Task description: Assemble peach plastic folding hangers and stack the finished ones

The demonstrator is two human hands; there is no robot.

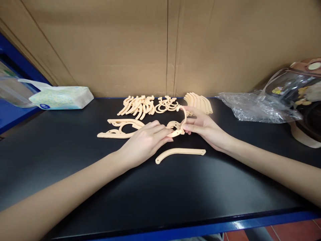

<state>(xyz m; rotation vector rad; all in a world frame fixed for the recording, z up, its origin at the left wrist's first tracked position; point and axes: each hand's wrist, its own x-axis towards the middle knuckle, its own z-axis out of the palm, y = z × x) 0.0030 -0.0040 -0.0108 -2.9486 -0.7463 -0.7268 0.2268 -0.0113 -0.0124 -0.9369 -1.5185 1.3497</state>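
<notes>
The work looks to be at an early stage: far more parts lie loose than joined. The left hand (pixel 145 140) pinches a piece (pixel 175 133), and the right hand (pixel 203 129) grips a hook (pixel 185 116) between thumb and fingers, near the middle of the table (pixel 160 197). The hook's foot meets the piece's end; whether the 2 are locked or merely touching, I cannot tell, as fingers cover part of the joint.

What seems done is 1 set (pixel 120 135) left of the hands, its parts apparently joined, its right end partly hidden by the left hand. Still separate are 1 strip (pixel 180 151), lying alone nearer the person, and 3 heaps at the back: bent pieces (pixel 137 105) on the left, more hooks (pixel 173 105) between, stacked strips (pixel 199 103) on the right.
</notes>
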